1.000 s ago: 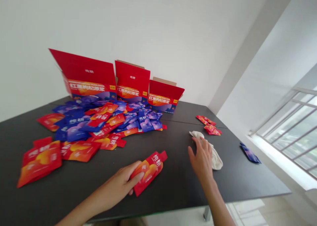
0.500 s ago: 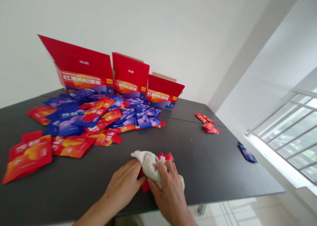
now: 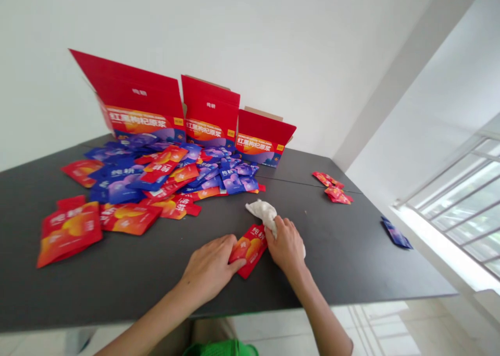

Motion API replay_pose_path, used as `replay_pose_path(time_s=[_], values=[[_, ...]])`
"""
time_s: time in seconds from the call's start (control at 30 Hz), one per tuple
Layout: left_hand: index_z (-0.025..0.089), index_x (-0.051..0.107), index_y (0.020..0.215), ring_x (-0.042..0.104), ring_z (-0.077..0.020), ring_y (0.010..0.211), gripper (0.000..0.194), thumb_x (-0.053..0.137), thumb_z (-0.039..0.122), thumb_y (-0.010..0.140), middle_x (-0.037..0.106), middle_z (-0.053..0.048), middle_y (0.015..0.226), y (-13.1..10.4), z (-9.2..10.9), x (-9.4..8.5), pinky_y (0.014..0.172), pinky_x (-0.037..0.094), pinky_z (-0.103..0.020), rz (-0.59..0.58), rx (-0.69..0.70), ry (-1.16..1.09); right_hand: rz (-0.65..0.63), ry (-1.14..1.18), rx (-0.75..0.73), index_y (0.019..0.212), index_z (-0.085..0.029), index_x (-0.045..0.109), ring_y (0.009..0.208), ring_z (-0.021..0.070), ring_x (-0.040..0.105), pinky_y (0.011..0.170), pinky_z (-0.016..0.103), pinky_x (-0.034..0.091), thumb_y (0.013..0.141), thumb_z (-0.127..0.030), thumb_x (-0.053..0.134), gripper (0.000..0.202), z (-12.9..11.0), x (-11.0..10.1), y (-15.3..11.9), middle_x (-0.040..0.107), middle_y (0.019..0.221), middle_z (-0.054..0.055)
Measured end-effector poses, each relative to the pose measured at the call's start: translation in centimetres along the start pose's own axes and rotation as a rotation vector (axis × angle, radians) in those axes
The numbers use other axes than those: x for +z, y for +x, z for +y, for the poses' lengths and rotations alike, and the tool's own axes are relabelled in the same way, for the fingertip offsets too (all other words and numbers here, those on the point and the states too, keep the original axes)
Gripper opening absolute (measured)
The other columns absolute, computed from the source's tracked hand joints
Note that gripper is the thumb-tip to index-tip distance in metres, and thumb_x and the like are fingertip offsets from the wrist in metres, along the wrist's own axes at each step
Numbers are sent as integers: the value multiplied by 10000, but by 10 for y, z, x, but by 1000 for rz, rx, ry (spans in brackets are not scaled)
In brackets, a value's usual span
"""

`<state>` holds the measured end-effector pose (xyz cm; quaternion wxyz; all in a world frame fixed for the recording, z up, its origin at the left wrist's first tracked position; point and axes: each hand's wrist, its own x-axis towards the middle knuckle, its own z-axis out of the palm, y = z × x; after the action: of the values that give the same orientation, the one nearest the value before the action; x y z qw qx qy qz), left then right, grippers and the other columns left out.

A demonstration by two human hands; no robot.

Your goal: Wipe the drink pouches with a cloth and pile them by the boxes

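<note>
Near the table's front edge, my left hand [image 3: 213, 265] pinches the left side of a red and orange sachet [image 3: 252, 249], its printed face turned up. Just to the right, my right hand [image 3: 287, 244] is closed around a white cloth [image 3: 264, 212], part of which sticks out beyond the fingers. The right hand sits at the sachet's right edge; whether the cloth presses on it there I cannot tell. A mixed heap of blue sachets [image 3: 121, 187] and red sachets [image 3: 128, 217] spreads to the left, beyond my left hand.
Three red printed boxes [image 3: 144, 122] with raised lids stand along the wall behind the heap. Small red sachets [image 3: 338, 194] lie at the table's right side, with dark blue sachets [image 3: 396, 234] by the right edge. The dark table [image 3: 344, 262] ends before a railed window.
The cloth has come off the red sachet, uncovering its face. My right hand has moved right and away with the cloth, while my left hand keeps hold of the sachet.
</note>
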<state>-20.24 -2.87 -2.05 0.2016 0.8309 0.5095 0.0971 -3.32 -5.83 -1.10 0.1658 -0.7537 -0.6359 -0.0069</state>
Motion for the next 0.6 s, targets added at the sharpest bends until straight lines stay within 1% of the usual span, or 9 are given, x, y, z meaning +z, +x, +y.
replay_pose_path(time_s=[0.03, 0.13, 0.17, 0.2, 0.33, 0.37, 0.47, 0.5, 0.6], values=[[225, 527, 932, 588, -237, 985, 228, 506, 417, 811, 635, -46, 1015, 0, 0, 0, 820, 411, -321, -1, 2, -4, -9, 1, -15, 1005, -198, 530, 919, 217, 509, 756, 310, 386, 856, -309, 434, 209, 0, 0, -1, 555, 940, 77], [222, 527, 986, 575, -225, 1035, 211, 500, 342, 814, 628, -55, 1077, 2, -1, 0, 838, 407, -308, 1, 20, -32, -51, 90, -201, 1028, -233, 517, 944, 204, 509, 782, 304, 385, 813, -273, 489, 220, -6, 1, -8, 556, 1009, 57], [220, 525, 997, 573, -224, 1041, 216, 500, 333, 813, 625, -57, 1092, 2, -1, 0, 838, 407, -306, 4, 25, -33, -58, 115, -229, 1045, -240, 511, 949, 199, 511, 784, 300, 386, 808, -272, 496, 240, -7, 1, -9, 557, 1023, 52], [220, 524, 994, 578, -227, 1032, 220, 502, 342, 813, 626, -57, 1090, 2, -1, 0, 829, 408, -307, 6, 25, -24, -60, 122, -218, 1054, -238, 508, 946, 197, 516, 779, 297, 388, 814, -281, 492, 244, -8, 1, -8, 560, 1020, 52], [224, 528, 913, 616, -247, 915, 253, 489, 453, 814, 656, -49, 980, 4, 0, -2, 743, 416, -318, -8, 1, 48, -64, 37, -11, 1000, -193, 531, 893, 214, 536, 728, 308, 394, 862, -331, 428, 221, -6, -1, 6, 572, 932, 76], [226, 530, 924, 618, -249, 914, 257, 490, 453, 813, 659, -49, 977, 4, -1, -3, 741, 417, -319, -15, 2, 47, -71, 30, -24, 993, -192, 533, 894, 216, 537, 729, 309, 394, 857, -329, 435, 216, -7, -1, 9, 571, 930, 76], [228, 525, 1003, 603, -248, 982, 257, 497, 397, 811, 650, -53, 1045, 5, -2, -4, 778, 419, -319, -16, 23, 6, -89, 75, -189, 1029, -219, 520, 923, 206, 535, 757, 304, 390, 820, -298, 490, 225, -13, 0, 10, 568, 973, 58], [227, 525, 1009, 599, -247, 995, 258, 498, 391, 810, 646, -53, 1059, 6, -2, -4, 783, 419, -317, -15, 28, 0, -92, 84, -208, 1027, -224, 517, 920, 202, 537, 755, 302, 391, 820, -303, 491, 223, -15, 0, 9, 568, 976, 53], [226, 535, 963, 612, -256, 949, 268, 495, 440, 807, 656, -52, 1011, 6, -3, -4, 756, 420, -324, -11, 5, 37, -89, 34, -72, 986, -207, 524, 883, 209, 547, 715, 308, 399, 857, -351, 434, 213, -17, -1, 11, 573, 940, 64]])
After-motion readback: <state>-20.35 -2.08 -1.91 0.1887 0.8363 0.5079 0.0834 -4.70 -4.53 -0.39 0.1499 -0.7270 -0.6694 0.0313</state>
